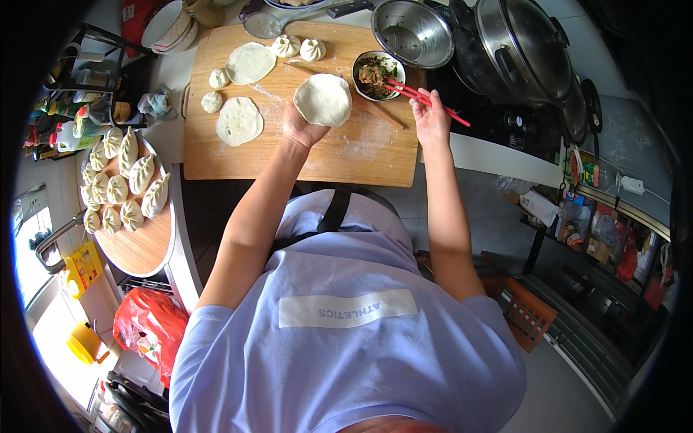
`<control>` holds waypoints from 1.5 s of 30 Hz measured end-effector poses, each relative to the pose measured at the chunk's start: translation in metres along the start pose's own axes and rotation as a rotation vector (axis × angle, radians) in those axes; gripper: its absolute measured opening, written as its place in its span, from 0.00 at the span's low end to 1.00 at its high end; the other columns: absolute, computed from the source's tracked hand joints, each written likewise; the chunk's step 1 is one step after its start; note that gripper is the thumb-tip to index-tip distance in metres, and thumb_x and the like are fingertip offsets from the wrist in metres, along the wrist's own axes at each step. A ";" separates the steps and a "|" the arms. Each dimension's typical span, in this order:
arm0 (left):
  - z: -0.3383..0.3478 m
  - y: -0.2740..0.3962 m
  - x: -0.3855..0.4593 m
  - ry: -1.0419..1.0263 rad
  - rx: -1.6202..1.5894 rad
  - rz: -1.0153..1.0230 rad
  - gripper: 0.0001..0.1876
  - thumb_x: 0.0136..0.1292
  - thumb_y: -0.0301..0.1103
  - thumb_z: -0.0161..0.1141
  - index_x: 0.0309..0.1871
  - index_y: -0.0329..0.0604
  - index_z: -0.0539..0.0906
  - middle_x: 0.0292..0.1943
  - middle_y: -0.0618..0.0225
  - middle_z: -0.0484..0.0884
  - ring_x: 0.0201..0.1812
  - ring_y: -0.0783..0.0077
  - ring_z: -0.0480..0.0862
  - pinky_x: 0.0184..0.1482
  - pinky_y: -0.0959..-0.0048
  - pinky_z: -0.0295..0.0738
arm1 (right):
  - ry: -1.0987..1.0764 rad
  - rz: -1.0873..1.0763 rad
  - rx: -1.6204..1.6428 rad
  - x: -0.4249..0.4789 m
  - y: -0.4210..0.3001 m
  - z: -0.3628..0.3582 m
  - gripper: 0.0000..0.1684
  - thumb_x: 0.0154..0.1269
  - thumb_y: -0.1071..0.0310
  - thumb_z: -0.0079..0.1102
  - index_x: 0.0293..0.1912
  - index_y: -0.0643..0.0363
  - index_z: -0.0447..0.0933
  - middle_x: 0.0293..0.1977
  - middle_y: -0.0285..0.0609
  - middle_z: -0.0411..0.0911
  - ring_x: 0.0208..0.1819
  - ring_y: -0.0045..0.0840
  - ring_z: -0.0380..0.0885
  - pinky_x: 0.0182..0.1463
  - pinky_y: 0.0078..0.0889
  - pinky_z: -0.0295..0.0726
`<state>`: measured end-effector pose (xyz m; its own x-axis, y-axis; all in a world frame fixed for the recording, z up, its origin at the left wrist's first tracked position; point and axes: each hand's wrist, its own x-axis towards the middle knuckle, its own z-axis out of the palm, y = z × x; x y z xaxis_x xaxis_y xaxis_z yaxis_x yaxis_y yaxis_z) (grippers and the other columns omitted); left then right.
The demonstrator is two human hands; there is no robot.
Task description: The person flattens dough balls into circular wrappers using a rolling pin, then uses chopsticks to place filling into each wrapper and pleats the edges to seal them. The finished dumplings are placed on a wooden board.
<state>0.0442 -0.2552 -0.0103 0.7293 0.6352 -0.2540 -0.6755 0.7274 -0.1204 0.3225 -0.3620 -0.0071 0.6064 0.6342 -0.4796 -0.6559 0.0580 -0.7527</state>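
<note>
A round dough wrapper lies across the palm and fingers of my left hand, above a wooden board. My right hand grips red chopsticks, whose tips are in the filling of a small bowl. Behind the held wrapper a wooden rolling pin rests slantwise, partly hidden. Two more flat wrappers are spread at the left of the board. Beside them sit two small dough balls. Two pleated buns stand at the back.
At left, a round board carries several shaped buns. A steel bowl stands at the back right, near a large lidded pot on the black stove. A ladle lies along the board's far edge.
</note>
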 end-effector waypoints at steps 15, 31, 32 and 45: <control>0.015 -0.006 0.000 -0.022 -0.017 -0.004 0.26 0.78 0.44 0.39 0.68 0.38 0.74 0.68 0.51 0.75 0.69 0.49 0.74 0.73 0.46 0.66 | 0.044 -0.111 0.022 -0.009 -0.007 -0.005 0.19 0.75 0.60 0.62 0.49 0.68 0.76 0.48 0.52 0.82 0.40 0.38 0.85 0.44 0.33 0.90; 0.020 -0.016 0.012 0.001 -0.062 -0.014 0.25 0.77 0.45 0.40 0.67 0.39 0.75 0.67 0.52 0.76 0.68 0.48 0.75 0.74 0.46 0.66 | -0.131 -0.131 0.127 -0.057 -0.040 0.011 0.24 0.76 0.55 0.60 0.48 0.73 0.79 0.37 0.48 0.83 0.35 0.31 0.83 0.43 0.28 0.86; 0.022 -0.018 0.013 -0.039 -0.098 -0.028 0.26 0.78 0.45 0.38 0.67 0.40 0.74 0.68 0.52 0.76 0.68 0.48 0.75 0.74 0.45 0.65 | -0.169 -0.136 0.124 -0.062 -0.040 0.017 0.24 0.76 0.55 0.60 0.47 0.72 0.80 0.38 0.47 0.84 0.35 0.31 0.84 0.43 0.28 0.86; 0.044 -0.025 0.016 -0.092 -0.201 -0.044 0.28 0.79 0.47 0.30 0.67 0.37 0.72 0.65 0.47 0.75 0.66 0.43 0.74 0.71 0.37 0.66 | -0.179 -0.436 -0.453 -0.131 -0.053 0.074 0.24 0.80 0.56 0.52 0.48 0.73 0.78 0.38 0.53 0.85 0.31 0.33 0.87 0.37 0.29 0.89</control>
<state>0.0774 -0.2517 0.0310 0.7595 0.6315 -0.1564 -0.6437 0.6948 -0.3208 0.2442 -0.3907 0.1290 0.6642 0.7468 -0.0341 -0.0882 0.0330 -0.9956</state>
